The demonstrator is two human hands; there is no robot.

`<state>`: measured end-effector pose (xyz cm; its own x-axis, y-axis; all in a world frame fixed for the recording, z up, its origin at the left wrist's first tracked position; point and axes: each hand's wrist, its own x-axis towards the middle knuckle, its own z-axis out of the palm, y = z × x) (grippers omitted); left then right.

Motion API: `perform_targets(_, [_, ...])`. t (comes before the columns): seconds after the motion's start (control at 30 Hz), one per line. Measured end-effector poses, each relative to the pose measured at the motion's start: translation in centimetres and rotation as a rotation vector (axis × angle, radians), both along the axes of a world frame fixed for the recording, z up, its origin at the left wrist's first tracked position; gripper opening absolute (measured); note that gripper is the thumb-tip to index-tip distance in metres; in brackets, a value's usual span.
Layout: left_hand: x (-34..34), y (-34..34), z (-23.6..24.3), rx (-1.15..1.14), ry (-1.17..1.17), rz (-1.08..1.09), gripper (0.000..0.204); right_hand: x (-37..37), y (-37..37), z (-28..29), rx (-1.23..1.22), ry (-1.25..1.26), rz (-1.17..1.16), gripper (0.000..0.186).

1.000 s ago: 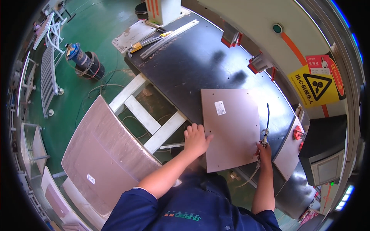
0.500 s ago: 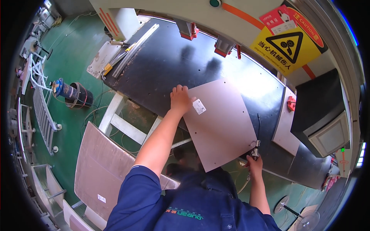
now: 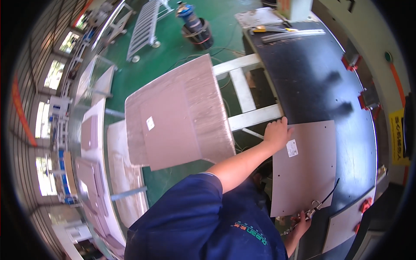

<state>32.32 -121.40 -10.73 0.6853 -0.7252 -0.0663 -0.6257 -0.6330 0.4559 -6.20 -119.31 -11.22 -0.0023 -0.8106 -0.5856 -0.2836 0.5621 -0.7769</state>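
A pinkish-beige board (image 3: 303, 167) with small holes and a white label (image 3: 292, 147) lies on the black worktable (image 3: 299, 65) at its near left edge. My left hand (image 3: 277, 135) grips the board's upper left corner with curled fingers. My right hand (image 3: 302, 224) holds a metal air gun (image 3: 311, 212) at the board's lower right, its thin black nozzle pointing up and right over the board. A larger curved panel (image 3: 212, 130) with a flat labelled sheet (image 3: 167, 125) on it rests to the left, beside white frame bars (image 3: 253, 116).
Red-fitted machine heads (image 3: 367, 99) line the table's right side, near another board (image 3: 342, 229). Metal bars (image 3: 292, 36) lie at the table's far end. On the green floor are a blue canister in a black bucket (image 3: 195, 34), cables, a wheeled rack (image 3: 143, 28) and stands with panels (image 3: 93, 130).
My left hand has moved up the board's left edge to its upper corner. The view has swung leftward, bringing more of the curved panel and the hall's windows into sight.
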Motion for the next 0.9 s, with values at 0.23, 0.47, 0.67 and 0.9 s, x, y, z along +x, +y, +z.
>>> perform_targets(0.23, [1.0,3.2,3.2,0.087,0.076,-0.056,0.048,0.7,-1.5,2.7,0.076,-0.022,0.099,0.030])
perform_targets(0.47, [0.3,11.0,6.0,-0.123,-0.026,0.210,0.053,1.6,-1.3,3.9,0.006,-0.092,0.228,0.024])
perform_targets(0.67, [1.0,24.6,6.9,-0.170,-0.047,0.548,0.053,6.1,-1.9,6.5,-0.132,-0.290,0.495,0.030])
perform_targets(0.9, [-0.5,41.6,8.1,-0.342,0.110,0.953,0.057,14.3,1.7,11.2,0.019,-0.468,0.944,0.080])
